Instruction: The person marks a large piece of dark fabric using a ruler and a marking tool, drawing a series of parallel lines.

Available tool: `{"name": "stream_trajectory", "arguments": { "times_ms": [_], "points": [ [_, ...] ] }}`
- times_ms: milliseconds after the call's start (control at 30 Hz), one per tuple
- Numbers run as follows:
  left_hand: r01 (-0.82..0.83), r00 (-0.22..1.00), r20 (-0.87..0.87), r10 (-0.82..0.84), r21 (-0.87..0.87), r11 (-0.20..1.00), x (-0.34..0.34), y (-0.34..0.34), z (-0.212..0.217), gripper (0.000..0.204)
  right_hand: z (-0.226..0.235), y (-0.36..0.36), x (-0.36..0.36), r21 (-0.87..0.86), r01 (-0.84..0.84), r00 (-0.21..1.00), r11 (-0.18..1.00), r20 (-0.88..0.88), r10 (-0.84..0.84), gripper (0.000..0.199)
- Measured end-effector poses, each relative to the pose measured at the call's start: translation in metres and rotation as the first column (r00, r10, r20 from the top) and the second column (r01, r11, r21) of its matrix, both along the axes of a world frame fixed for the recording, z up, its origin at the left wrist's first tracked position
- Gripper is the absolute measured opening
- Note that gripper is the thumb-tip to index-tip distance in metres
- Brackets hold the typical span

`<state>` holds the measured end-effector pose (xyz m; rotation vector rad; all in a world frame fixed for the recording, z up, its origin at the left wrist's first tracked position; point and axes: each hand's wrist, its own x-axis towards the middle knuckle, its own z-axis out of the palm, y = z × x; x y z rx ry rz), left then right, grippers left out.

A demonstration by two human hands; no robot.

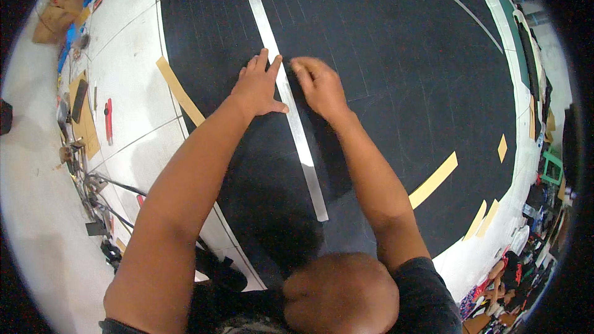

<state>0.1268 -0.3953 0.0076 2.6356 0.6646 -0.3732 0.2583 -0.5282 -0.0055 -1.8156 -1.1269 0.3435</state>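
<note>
The step in hand looks to be marking or cutting along a straight edge: a long steel ruler (298,139) lies on a black sheet (396,43) under the left hand (255,89), running on beyond that hand and back between the forearms. The left hand is spread, palm down, with fingertips and thumb touching the ruler; it pins rather than grips. The right hand (325,89), just beside the ruler's right edge, is loosely curled; whether its fingers pinch something small cannot be told. Faint pale lines (357,98) cross the sheet to its right. The next move would call for firm left-hand pressure while the right hand follows the edge. Left of the left hand, a yellow strip (179,91) crosses the sheet's border, and farther left a red utility knife (109,122) rests on the white surface (133,80).
</note>
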Motion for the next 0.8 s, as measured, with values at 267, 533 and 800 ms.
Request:
{"name": "stream_trajectory", "arguments": {
  "times_ms": [267, 533, 800],
  "points": [
    [-0.020, 1.000, 0.006, 0.020, 0.115, 0.993, -0.031, 0.007, -0.002, 0.123, 0.051, -0.088, -0.005, -0.015, 0.424, 0.688, 0.905, -0.645, -0.333, 0.037],
    [-0.332, 0.868, 0.403, 0.288, 0.042, 0.942, -0.086, -0.007, -0.006, 0.063, 0.081, -0.146, -0.061, 0.272, 0.026, 0.574, 0.962, -0.792, 0.208, 0.017],
    [-0.462, 0.738, 0.385, 0.554, -0.311, 0.831, -0.178, -0.072, -0.004, 0.035, 0.230, -0.152, -0.074, 0.817, -0.145, 0.258, 0.558, -0.514, 0.818, 0.035]
  ]
}}
